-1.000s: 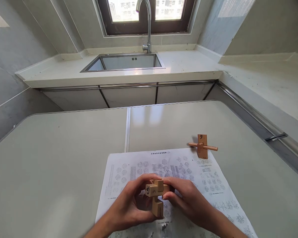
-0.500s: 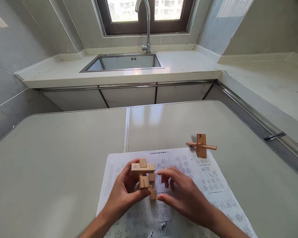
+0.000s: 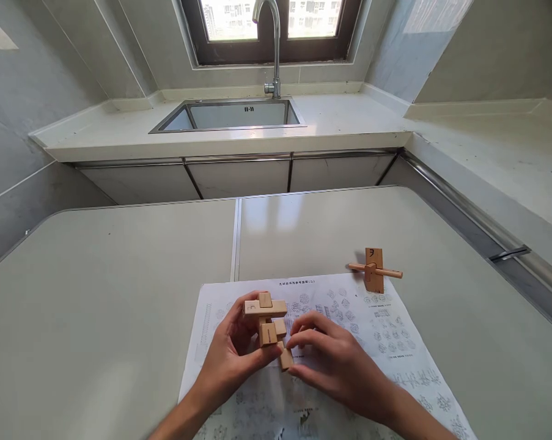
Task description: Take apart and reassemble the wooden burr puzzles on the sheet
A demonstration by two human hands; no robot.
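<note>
My left hand (image 3: 234, 351) is closed around a cluster of interlocked wooden puzzle pieces (image 3: 268, 334), with the thumb along the front and the fingers behind. A crosswise wooden bar (image 3: 274, 308) sits across the top of the cluster, with a short block end above it. At the lower right of the cluster, a notched wooden puzzle piece (image 3: 285, 359) tilts slightly. My right hand (image 3: 333, 354) pinches this piece between thumb and fingertips. Whether it is locked to the rest I cannot tell, as my left thumb covers part of the joint.
Under my hands lies a printed sheet of small diagrams (image 3: 390, 363) on the pale tabletop (image 3: 120, 293). At its upper right corner stands a wooden assembly (image 3: 374, 278), a marked flat piece crossed by a thin rod. Beyond the table are a counter (image 3: 349, 116), sink and tap (image 3: 276, 55).
My right hand has moved left and closed its fingertips on the lower notched piece, which is now tilted. My left hand keeps its hold, with the cluster nearly unmoved.
</note>
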